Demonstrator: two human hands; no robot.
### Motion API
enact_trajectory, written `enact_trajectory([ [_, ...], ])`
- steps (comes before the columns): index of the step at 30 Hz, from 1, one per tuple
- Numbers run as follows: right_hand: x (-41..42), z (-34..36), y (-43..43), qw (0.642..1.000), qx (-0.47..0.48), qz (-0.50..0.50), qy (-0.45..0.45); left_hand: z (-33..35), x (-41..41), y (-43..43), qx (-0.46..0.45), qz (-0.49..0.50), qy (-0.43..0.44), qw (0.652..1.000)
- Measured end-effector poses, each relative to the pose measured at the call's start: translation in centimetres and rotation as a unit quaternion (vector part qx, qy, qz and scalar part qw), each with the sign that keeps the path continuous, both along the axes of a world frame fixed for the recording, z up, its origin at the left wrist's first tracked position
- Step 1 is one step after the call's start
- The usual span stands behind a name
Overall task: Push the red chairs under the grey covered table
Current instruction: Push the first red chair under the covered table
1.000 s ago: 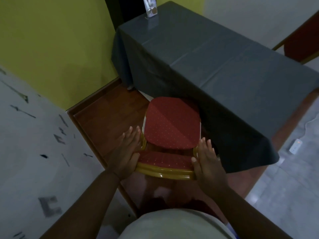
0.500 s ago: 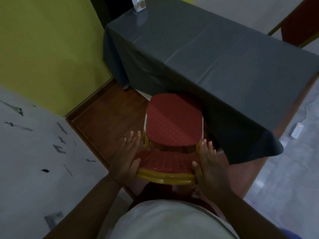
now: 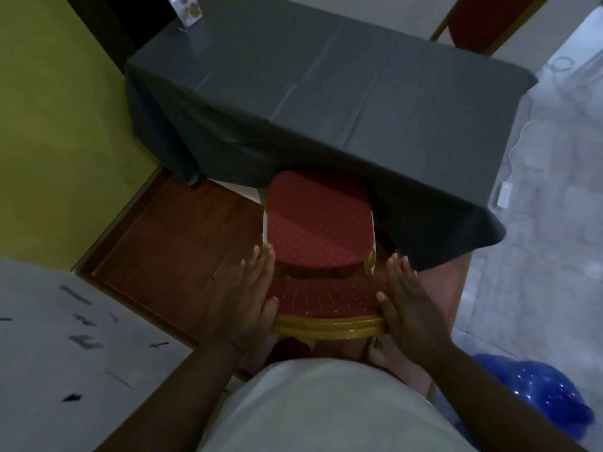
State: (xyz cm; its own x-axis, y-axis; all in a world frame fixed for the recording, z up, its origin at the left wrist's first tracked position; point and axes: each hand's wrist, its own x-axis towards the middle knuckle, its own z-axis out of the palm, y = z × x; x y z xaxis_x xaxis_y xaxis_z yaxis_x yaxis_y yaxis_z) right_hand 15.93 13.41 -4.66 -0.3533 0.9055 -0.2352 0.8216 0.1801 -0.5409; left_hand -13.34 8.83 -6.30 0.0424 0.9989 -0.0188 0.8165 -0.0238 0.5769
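A red chair (image 3: 318, 226) with a gold frame stands right below me, its dotted seat facing the grey covered table (image 3: 326, 89). The seat's far edge sits under the hanging cloth. My left hand (image 3: 243, 298) presses flat on the left end of the chair's backrest, thumb over the top rail. My right hand (image 3: 403, 305) presses the right end the same way. Both hands clasp the backrest with fingers pointing forward. A second red chair (image 3: 479, 21) shows at the far side of the table, top right.
A yellow-green wall (image 3: 58, 125) runs on the left. A raised wooden floor (image 3: 182, 252) borders a pale tiled floor. A card stand (image 3: 186, 8) sits on the table's far left corner. A blue shiny bag (image 3: 535, 399) lies at lower right.
The chair has slid forward, so its seat front now reaches under the cloth's edge. My hands stayed on the backrest and my view has swung to face the table more squarely.
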Motion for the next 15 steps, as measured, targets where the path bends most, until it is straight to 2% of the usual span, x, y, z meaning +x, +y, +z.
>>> enact_trajectory([
  [15, -3.2, -0.7, -0.2, 0.993, 0.021, -0.116, -0.004, 0.0, -3.8, 7.3, 0.004, -0.120, -0.010, 0.993],
])
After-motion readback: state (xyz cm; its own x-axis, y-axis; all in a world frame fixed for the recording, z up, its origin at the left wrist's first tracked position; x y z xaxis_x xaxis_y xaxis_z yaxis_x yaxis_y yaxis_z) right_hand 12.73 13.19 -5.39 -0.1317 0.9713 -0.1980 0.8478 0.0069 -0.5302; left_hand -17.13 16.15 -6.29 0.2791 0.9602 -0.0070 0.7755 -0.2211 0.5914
